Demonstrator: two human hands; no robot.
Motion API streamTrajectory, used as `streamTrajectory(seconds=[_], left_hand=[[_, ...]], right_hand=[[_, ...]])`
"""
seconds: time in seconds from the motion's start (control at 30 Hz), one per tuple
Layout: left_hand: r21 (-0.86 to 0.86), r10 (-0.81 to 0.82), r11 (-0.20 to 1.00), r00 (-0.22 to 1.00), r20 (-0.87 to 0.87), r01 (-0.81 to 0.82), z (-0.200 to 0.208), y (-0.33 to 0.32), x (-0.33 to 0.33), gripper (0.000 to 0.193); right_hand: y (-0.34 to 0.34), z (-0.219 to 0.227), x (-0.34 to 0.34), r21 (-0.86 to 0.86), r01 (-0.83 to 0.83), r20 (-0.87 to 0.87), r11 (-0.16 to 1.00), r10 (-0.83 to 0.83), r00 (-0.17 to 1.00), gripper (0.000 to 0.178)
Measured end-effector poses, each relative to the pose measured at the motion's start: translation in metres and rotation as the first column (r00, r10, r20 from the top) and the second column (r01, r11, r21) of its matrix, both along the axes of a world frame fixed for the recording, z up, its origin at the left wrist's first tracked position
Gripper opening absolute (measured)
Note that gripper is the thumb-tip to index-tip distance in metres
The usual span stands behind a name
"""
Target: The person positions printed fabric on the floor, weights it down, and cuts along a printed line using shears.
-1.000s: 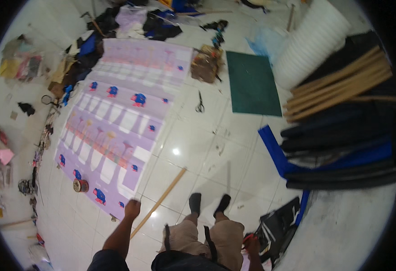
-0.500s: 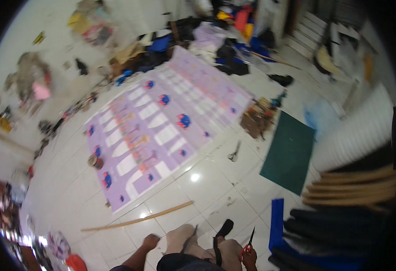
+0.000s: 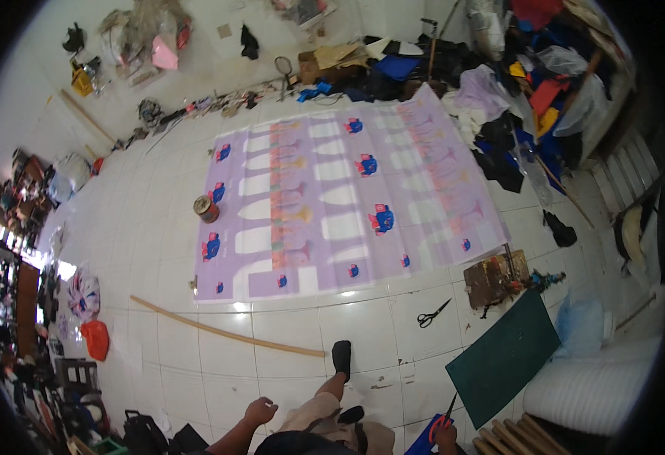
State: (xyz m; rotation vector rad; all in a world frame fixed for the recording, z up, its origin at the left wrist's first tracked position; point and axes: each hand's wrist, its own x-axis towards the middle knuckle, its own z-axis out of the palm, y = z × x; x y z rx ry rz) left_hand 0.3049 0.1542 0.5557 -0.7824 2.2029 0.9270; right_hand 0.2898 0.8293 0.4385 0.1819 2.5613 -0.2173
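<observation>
My right hand (image 3: 445, 435) is wrapped round the red handles of a pair of scissors (image 3: 449, 412), whose dark blades point away from me. It is low in view, near a green cutting mat (image 3: 503, 362) and over a strip of blue material. My left hand (image 3: 260, 411) hangs over the floor with fingers loosely bent and apart, and nothing shows in it. Ahead lies a large lilac printed sheet (image 3: 382, 262) with elephant figures and white arch shapes. A tin (image 3: 207, 210) stands on its left part. Another pair of scissors (image 3: 433, 313), black-handled, rests on the tiles.
A long wooden strip (image 3: 226, 331) lies between me and the sheet. A worn brown block (image 3: 495, 280) stands by the sheet's near right corner. Rolled white foam (image 3: 590, 390) and brown rolls (image 3: 518, 438) are at right. Fabric scraps (image 3: 492, 87) heap up at the back right.
The view has swung left and levelled, so the sheet and mat appear turned. One of my feet has come forward beside the wooden strip. My right hand still grips the red-handled scissors.
</observation>
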Motion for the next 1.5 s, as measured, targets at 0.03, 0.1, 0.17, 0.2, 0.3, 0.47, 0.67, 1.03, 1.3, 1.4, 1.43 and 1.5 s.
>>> streamTrajectory(seconds=[0.03, 0.1, 0.17, 0.2, 0.3, 0.47, 0.67, 1.03, 1.3, 1.4, 1.43, 1.5], left_hand=[[-0.077, 0.004, 0.997, 1.0, 0.019, -0.002, 0.012, -0.017, 0.007, 0.042], [-0.087, 0.066, 0.994, 0.996, 0.055, -0.062, 0.036, -0.023, -0.01, 0.041], [0.031, 0.041, 0.999, 0.999, -0.009, -0.041, 0.049, 0.013, -0.062, 0.039], [0.102, 0.014, 0.995, 0.999, -0.05, -0.009, 0.053, 0.034, -0.087, 0.038], [0.375, -0.048, 0.923, 0.992, -0.119, 0.089, 0.058, 0.094, -0.134, 0.034], [0.439, -0.563, 0.749, 0.826, 0.027, 0.496, 0.051, 0.149, -0.187, 0.039], [0.593, -0.389, 0.773, 0.907, 0.164, 0.225, 0.035, 0.18, -0.197, 0.039], [0.335, -0.155, 0.934, 0.986, 0.06, 0.127, -0.108, 0.127, -0.298, 0.035], [-0.115, 0.152, 0.972, 0.919, -0.363, -0.206, -0.248, 0.013, -0.407, 0.043], [0.057, -0.113, 0.992, 0.991, -0.065, 0.117, -0.261, 0.003, -0.407, 0.046], [0.031, -0.104, 0.994, 0.992, -0.072, 0.106, -0.265, -0.002, -0.398, 0.049], [0.02, 0.03, 0.999, 0.999, -0.03, -0.029, -0.272, -0.01, -0.384, 0.054]], right_hand=[[-0.051, 0.004, -0.014, -0.1, 0.167, 0.043, 0.981, -0.163, 0.986, 0.044], [-0.141, 0.044, -0.078, -0.226, 0.357, 0.123, 0.906, -0.337, 0.933, 0.044], [-0.177, 0.082, -0.157, -0.256, 0.296, -0.036, 0.92, -0.315, 0.948, 0.045], [-0.182, 0.09, -0.192, -0.256, 0.323, 0.002, 0.911, -0.334, 0.943, 0.05], [-0.186, 0.084, -0.274, -0.277, 0.129, -0.108, 0.952, -0.164, 0.981, 0.047], [-0.161, 0.04, -0.381, -0.27, 0.267, -0.115, 0.925, -0.306, 0.945, 0.044], [-0.068, -0.058, -0.473, -0.132, 0.283, -0.224, 0.95, -0.306, 0.925, 0.046], [0.112, -0.222, -0.602, -0.856, 0.281, 0.499, -0.433, -0.555, 0.666, 0.021], [0.134, -0.265, -0.617, 0.02, 0.432, -0.635, 0.902, -0.322, 0.702, 0.052], [0.139, -0.278, -0.602, -0.232, 0.25, -0.786, 0.94, -0.332, 0.521, 0.046], [0.113, -0.283, -0.607, -0.014, 0.288, -0.879, 0.958, -0.149, 0.453, 0.044], [0.043, -0.286, -0.605, 0.398, 0.412, -0.902, 0.819, 0.268, 0.339, 0.04]])
